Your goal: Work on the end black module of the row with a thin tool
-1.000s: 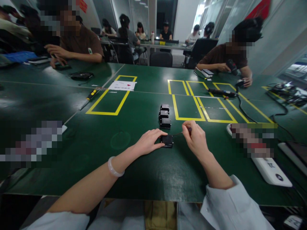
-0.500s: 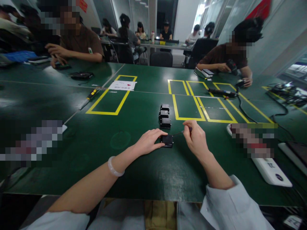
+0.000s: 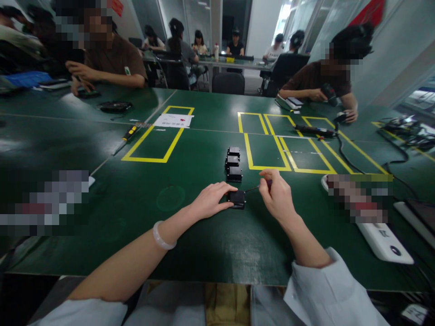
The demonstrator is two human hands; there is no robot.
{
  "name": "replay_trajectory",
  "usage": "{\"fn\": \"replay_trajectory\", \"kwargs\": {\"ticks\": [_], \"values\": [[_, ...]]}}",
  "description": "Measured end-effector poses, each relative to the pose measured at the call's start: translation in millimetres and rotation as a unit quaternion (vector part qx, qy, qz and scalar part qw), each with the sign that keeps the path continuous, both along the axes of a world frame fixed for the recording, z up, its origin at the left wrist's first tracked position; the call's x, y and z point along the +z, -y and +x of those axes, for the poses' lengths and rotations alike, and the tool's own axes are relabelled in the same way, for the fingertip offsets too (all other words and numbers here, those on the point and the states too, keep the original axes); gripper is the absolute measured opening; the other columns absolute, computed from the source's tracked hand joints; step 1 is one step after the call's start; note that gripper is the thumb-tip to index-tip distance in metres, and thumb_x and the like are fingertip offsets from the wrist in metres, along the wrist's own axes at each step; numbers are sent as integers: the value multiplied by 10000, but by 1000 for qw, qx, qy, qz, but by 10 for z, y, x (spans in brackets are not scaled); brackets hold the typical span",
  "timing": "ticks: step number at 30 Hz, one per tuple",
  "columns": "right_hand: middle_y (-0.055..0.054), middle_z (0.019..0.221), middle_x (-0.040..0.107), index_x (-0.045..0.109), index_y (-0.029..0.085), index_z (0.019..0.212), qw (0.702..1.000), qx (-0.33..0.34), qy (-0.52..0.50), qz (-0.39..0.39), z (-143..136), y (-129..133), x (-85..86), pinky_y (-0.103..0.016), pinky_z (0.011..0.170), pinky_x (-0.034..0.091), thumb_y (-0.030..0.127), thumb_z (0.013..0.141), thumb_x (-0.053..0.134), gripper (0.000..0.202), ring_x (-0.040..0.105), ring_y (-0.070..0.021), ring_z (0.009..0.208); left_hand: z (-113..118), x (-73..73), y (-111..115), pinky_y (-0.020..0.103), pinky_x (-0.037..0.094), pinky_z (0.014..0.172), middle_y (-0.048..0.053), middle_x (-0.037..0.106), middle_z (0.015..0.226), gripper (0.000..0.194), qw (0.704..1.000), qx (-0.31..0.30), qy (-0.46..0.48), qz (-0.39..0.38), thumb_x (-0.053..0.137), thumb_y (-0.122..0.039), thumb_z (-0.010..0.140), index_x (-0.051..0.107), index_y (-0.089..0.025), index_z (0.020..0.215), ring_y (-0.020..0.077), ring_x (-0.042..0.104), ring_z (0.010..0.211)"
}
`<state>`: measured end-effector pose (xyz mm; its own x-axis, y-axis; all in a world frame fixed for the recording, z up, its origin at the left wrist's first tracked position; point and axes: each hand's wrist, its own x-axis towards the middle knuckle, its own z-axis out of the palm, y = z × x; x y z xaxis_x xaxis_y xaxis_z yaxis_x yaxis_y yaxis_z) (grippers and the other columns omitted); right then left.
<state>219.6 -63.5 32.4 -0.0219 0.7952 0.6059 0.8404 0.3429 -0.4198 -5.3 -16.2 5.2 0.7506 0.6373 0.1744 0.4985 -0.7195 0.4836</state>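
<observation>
1. Fingers of your left hand (image 3: 212, 199) span the near block (image 3: 237, 198) narrowly, thumb at its close edge and fingertips at its far edge; they cover its left end.
2. Your right hand (image 3: 277, 192), just right of the near block, has its fingers closed around a thin tool (image 3: 251, 189). Most of the handle is hidden in your grip; only the slim shaft shows clearly.
3. That shaft slants down to the right side of the near block, by a small bright fitting. You can't make out the tip's shape, or whether it touches.
4. Your near block lies flat on the green table (image 3: 204, 253). Just beyond it stand three similar black blocks (image 3: 234, 174) in a row, the farther ones partly hidden by those in front.
5. Well right of the near block, you have a white device (image 3: 385, 244), its upper part masked by pixelation. Another pixelated patch sits well to the left.
6. Far beyond the near block, to its left, lies a white sheet (image 3: 175, 120); its print is too small to read.
</observation>
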Motion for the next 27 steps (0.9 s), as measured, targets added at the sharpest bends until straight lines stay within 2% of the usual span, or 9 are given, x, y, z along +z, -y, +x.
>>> {"fn": "replay_trajectory", "kwargs": {"ticks": [6,14,20,27], "values": [[-31,753,611,520,204,953,1000,3,12,-6,4,1,17,-305,679,433,315,923,433,144,571,-176,694,-2,-11,-2,339,429,851,39,595,1117,376,1000,-1,4,1,617,-331,882,498,-254,1230,216,565,1026],[-35,791,624,506,198,1020,1000,-1,-14,-6,-2,4,-3,-315,695,442,252,906,408,159,575,-178,692,1,-27,-13,334,427,851,30,595,1099,385,1000,0,-2,5,635,-322,869,498,-255,1223,211,563,1004],[-25,750,604,515,203,978,1000,6,-1,-6,5,-8,-2,-307,689,438,327,925,439,155,575,-176,694,-1,-6,-4,337,430,849,38,596,1092,383,1000,-1,0,5,626,-333,873,503,-251,1226,213,565,1002],[-20,744,600,509,204,1009,1000,-2,-3,-2,6,2,-3,-310,672,441,251,903,412,151,556,-171,659,-1,-37,-12,340,429,853,41,595,1095,386,1000,0,5,5,622,-336,875,501,-257,1233,218,565,1016]]}}
